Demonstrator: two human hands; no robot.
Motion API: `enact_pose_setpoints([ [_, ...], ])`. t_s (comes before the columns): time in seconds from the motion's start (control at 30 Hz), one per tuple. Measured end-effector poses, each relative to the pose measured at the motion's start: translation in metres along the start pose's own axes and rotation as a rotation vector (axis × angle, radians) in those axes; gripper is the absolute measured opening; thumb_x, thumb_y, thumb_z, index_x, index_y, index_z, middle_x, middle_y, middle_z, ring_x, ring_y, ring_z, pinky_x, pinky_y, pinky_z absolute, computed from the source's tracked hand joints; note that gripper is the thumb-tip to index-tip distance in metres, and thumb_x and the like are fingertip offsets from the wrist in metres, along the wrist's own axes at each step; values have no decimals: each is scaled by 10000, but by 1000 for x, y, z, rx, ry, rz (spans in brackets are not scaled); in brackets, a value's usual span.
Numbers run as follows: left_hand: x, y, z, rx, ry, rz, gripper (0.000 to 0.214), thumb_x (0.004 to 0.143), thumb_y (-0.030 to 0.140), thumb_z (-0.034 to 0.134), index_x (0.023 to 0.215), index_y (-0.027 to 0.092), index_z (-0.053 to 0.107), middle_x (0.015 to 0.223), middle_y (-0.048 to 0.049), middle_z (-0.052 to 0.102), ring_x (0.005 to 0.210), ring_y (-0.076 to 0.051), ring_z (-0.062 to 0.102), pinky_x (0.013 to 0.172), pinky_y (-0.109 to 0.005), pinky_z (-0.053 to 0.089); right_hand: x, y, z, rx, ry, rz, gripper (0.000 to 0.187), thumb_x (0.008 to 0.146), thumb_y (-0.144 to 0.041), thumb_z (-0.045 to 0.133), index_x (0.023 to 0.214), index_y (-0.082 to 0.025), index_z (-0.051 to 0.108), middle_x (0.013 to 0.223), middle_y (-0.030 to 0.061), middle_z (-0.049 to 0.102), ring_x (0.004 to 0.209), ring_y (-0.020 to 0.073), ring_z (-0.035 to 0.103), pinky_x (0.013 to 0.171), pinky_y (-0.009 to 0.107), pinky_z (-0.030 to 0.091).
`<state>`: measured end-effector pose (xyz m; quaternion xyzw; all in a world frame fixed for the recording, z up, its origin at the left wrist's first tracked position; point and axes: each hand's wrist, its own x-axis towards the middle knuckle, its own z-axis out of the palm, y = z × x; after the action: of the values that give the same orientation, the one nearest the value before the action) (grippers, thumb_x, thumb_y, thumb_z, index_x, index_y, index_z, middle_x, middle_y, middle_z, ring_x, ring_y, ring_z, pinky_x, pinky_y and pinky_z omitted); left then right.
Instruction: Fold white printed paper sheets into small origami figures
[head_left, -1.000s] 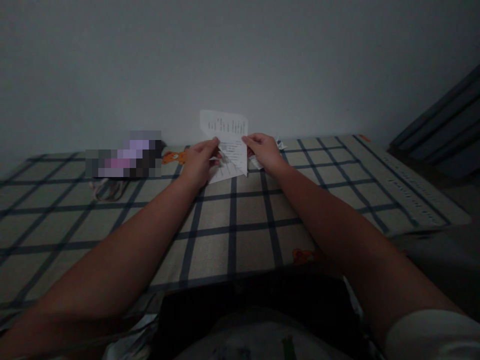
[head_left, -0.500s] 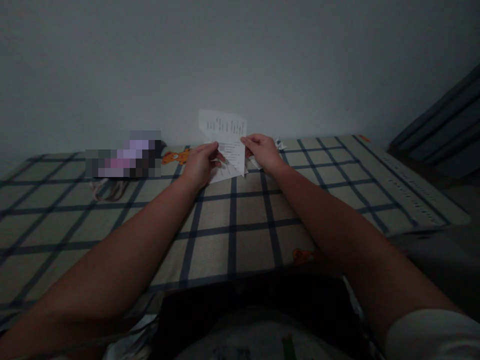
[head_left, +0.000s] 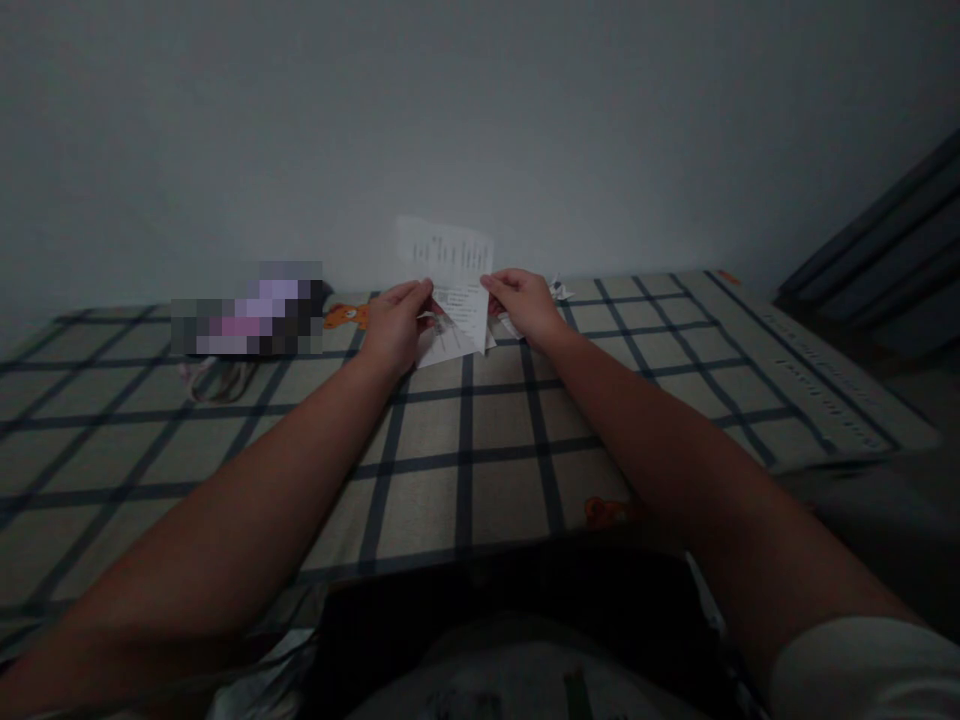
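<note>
Both my arms reach forward over a checked sheet (head_left: pixel 465 440) in dim light. A white printed sheet of paper (head_left: pixel 450 262) stands partly folded between my hands, its top edge raised toward the wall. My left hand (head_left: pixel 394 325) pinches its left side with closed fingers. My right hand (head_left: pixel 525 303) pinches its right side the same way. A folded lower flap of the paper sticks out below my hands.
A blurred purple and dark object (head_left: pixel 247 320) lies at the back left, with a pale cord (head_left: pixel 214 378) beside it. A small folded paper piece (head_left: pixel 559 290) sits behind my right hand. The bed's edge (head_left: pixel 847 400) falls off at right; a plain wall stands behind.
The lower flap of the paper has been drawn in a little and shows less below my hands. Both hands stay almost where they were.
</note>
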<state>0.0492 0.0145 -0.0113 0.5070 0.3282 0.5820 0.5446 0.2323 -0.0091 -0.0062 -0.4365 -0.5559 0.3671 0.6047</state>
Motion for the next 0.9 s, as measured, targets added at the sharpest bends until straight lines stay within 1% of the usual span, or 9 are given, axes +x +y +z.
enact_pose_setpoints([
  [0.13, -1, 3, 1, -89, 11, -66, 163, 804, 314, 657, 775, 153, 664, 719, -26, 655, 586, -97, 582, 441, -175, 399, 1, 1, -1, -4, -3, -16, 167, 880, -255, 648, 749, -151, 640, 625, -21, 633, 541, 76, 574, 553, 203, 477],
  [0.27, -4, 3, 2, -30, -98, -52, 208, 797, 364, 685, 810, 156, 679, 692, -15, 636, 570, -96, 569, 447, -179, 412, 2, 2, -2, 4, 35, -25, 165, 888, -254, 632, 756, -156, 632, 637, -20, 631, 555, 79, 581, 573, 207, 485],
  [0.37, -5, -1, 0, 102, -193, -50, 209, 733, 337, 759, 733, 144, 680, 667, -19, 646, 553, -93, 566, 458, -180, 414, 1, -1, -3, -11, 59, -26, 163, 889, -244, 627, 752, -156, 627, 633, -24, 621, 553, 72, 570, 565, 196, 474],
  [0.4, -5, -4, -1, 139, -209, -39, 230, 723, 336, 769, 672, 141, 660, 640, -20, 642, 526, -86, 550, 455, -180, 403, 0, -2, -3, -17, 58, -21, 162, 890, -246, 627, 754, -157, 627, 630, -25, 617, 552, 70, 565, 560, 192, 469],
  [0.53, -1, -9, -5, 174, -206, 21, 257, 741, 327, 757, 604, 145, 639, 569, -6, 617, 491, -69, 529, 493, -177, 406, -1, -2, -3, -22, 25, -5, 191, 891, -325, 636, 793, -161, 642, 640, -22, 615, 569, 72, 575, 563, 185, 471],
  [0.63, 2, -9, -5, 166, -193, 32, 252, 749, 326, 751, 609, 146, 644, 571, -8, 622, 501, -69, 541, 506, -176, 414, -1, -1, -3, 13, 11, 6, 341, 904, -472, 590, 760, -165, 624, 651, -6, 621, 575, 74, 582, 568, 187, 482],
  [0.7, 2, -8, -4, 167, -172, 40, 258, 749, 338, 755, 618, 147, 642, 575, -6, 623, 503, -69, 541, 503, -174, 413, -2, 0, -3, 49, -10, 33, 391, 916, -515, 552, 757, -165, 621, 674, 4, 636, 579, 73, 589, 569, 188, 488],
  [0.8, 2, -7, -4, 163, -137, 70, 275, 744, 365, 763, 633, 149, 635, 578, 0, 618, 510, -69, 545, 522, -174, 435, -3, -2, -2, 55, -92, 88, 260, 900, -392, 621, 799, -155, 652, 673, -6, 644, 572, 69, 594, 562, 181, 486],
  [0.9, -2, -4, -2, 161, -127, 70, 265, 745, 374, 760, 674, 143, 652, 616, -5, 632, 542, -74, 564, 535, -172, 456, -4, -3, -1, 14, -128, 94, 160, 878, -240, 647, 751, -143, 650, 603, -28, 617, 538, 63, 574, 562, 177, 482],
])
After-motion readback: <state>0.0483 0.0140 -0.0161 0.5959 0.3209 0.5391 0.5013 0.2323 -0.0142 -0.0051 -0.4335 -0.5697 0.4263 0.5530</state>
